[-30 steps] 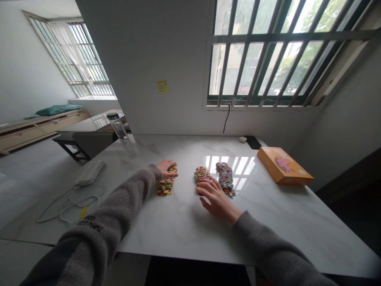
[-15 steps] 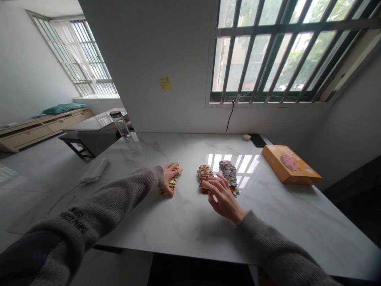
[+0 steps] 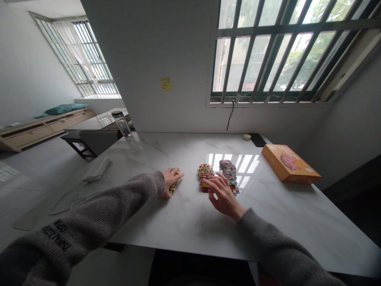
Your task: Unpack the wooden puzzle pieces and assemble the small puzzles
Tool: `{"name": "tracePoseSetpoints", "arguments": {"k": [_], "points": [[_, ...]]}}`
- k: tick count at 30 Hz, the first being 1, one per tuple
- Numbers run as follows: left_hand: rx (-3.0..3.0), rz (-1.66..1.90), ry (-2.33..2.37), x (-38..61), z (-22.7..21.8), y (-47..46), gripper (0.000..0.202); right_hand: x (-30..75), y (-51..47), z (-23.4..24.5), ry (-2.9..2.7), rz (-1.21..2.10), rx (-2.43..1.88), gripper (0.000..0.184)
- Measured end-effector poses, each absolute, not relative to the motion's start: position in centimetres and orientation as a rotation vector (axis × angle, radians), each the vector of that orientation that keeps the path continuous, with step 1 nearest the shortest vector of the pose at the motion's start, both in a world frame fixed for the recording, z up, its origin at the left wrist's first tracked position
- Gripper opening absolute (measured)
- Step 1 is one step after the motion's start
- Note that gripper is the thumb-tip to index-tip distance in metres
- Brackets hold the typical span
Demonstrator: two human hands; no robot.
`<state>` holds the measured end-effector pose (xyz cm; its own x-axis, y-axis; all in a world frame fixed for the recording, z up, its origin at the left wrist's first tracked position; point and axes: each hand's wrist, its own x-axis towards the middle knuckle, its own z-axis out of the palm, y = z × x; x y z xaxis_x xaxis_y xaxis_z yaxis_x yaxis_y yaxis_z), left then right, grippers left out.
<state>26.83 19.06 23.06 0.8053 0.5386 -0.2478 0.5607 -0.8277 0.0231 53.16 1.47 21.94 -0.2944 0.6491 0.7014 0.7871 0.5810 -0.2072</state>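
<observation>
My left hand (image 3: 169, 182) is closed around a stack of small colourful cards (image 3: 174, 185) lying on the table. Its thumb is at the near side and the fingers reach over the far end, so much of this stack is hidden. To the right, a second fanned-out stack of cards (image 3: 204, 171), mostly yellow and red, lies on the table. At its near end my right hand (image 3: 222, 194) hovers with bent fingers apart, the fingertips at or touching the cards. A third stack, of bluish and pink cards (image 3: 228, 171), lies just beyond that hand and is partly covered by it.
An orange box (image 3: 290, 163) lies at the right of the white marbled table (image 3: 184, 226). Near the wall are a black phone-like slab (image 3: 258, 140) and a small white item (image 3: 247, 137). A glass bottle (image 3: 122, 126) and a white power strip with cable (image 3: 97, 169) are at left.
My left hand has shifted slightly towards me and drawn in around its stack, covering more of the cards. My right hand has hardly moved.
</observation>
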Motion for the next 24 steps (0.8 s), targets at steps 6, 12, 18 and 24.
{"name": "tracePoseSetpoints", "arguments": {"k": [6, 12, 18, 24], "points": [[2.844, -0.398, 0.916, 27.4, 23.9, 19.4, 0.107, 53.3, 1.5, 21.8, -2.023, -0.210, -1.116, 0.062], [2.843, -0.506, 0.970, 28.3, 26.1, 20.4, 0.095, 53.4, 1.7, 21.9, -2.018, -0.194, -1.102, 0.056], [2.777, -0.376, 0.818, 29.3, 27.2, 20.0, 0.093, 53.0, 1.6, 21.9, -2.042, -0.135, -1.132, 0.048], [2.764, -0.368, 0.549, 31.4, 26.8, 16.3, 0.106, 49.7, 0.9, 21.5, -2.065, 0.063, -1.179, 0.047]]}}
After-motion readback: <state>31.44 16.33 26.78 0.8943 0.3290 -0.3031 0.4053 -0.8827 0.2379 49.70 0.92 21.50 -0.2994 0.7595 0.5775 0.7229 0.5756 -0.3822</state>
